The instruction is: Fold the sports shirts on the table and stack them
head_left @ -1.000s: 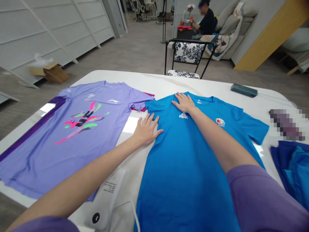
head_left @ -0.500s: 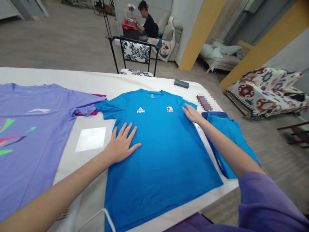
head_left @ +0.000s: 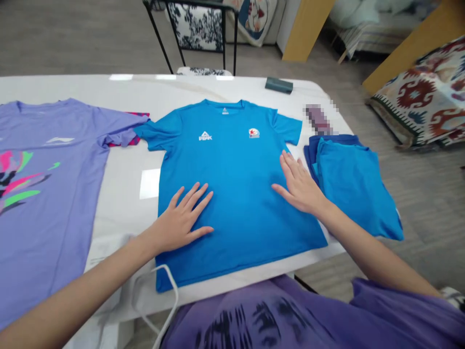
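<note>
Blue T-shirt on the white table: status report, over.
Left hand and right hand open over blue T-shirt. Spread flat, front up. White cord loops at its near left corner.

Before us, a white table point(head_left: 123, 198) is standing laden | blue T-shirt point(head_left: 236, 189) is lying spread flat | lavender T-shirt point(head_left: 72, 194) is lying alongside, left | folded blue garments point(head_left: 350, 186) are resting right | dark green case point(head_left: 279, 85) is sitting near the far edge
</note>
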`<state>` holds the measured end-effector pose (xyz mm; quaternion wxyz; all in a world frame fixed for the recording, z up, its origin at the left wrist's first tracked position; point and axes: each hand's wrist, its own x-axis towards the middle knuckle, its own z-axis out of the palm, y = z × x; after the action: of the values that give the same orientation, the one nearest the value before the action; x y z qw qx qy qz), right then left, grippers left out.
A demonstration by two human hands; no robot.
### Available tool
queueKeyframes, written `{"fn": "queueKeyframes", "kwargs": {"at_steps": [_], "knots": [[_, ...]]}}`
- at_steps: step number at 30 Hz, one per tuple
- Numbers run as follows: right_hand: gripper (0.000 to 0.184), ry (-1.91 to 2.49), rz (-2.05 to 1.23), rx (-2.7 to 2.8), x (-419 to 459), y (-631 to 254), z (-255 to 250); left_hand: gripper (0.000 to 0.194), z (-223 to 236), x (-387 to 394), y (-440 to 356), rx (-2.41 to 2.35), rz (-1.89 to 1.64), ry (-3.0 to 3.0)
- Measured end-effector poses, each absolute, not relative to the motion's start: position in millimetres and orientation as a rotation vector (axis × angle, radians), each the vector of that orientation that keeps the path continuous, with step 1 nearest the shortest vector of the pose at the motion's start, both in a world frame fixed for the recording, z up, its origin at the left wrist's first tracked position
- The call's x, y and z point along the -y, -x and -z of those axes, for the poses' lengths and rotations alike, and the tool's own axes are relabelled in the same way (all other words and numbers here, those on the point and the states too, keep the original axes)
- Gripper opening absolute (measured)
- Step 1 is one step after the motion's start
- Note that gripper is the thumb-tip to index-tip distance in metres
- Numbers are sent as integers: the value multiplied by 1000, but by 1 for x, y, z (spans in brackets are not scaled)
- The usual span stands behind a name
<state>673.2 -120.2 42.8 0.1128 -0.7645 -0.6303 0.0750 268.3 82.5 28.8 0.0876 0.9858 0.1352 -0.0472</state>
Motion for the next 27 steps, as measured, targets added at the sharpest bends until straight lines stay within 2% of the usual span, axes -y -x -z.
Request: {"fn": "queueKeyframes", "kwargs": {"at_steps": [5, 9, 11, 14, 16, 18, 21, 24, 27], "knots": [[99, 2274, -403, 1836, 233, -615, -25, 107, -34, -67, -258, -409, 169, -2863], [91, 2189, -224, 1758, 236, -584, -25, 94, -45, -115, -257, -726, -96, -2829], [74, 2083, -152, 1770, 214, -548, -39, 82, -51, -165, -258, -1078, -239, -2690], [26, 1905, -247, 1972, 172, -469, -64, 59, -60, -257, -263, -1457, -318, -2398], [15, 1821, -324, 2092, 144, -415, -73, 52, -63, -310, -268, -1587, -333, -2305], [18, 1789, -337, 2150, 119, -368, -74, 51, -62, -349, -276, -1672, -339, -2256], [35, 1825, -364, 2189, 87, -320, -64, 51, -56, -386, -288, -1721, -296, -2197], [48, 1946, -451, 2183, 68, -295, -51, 39, -51, -411, -299, -1704, -228, -2173], [37, 2036, -514, 2177, 63, -285, -41, 34, -49, -431, -304, -1665, -175, -2152]]}}
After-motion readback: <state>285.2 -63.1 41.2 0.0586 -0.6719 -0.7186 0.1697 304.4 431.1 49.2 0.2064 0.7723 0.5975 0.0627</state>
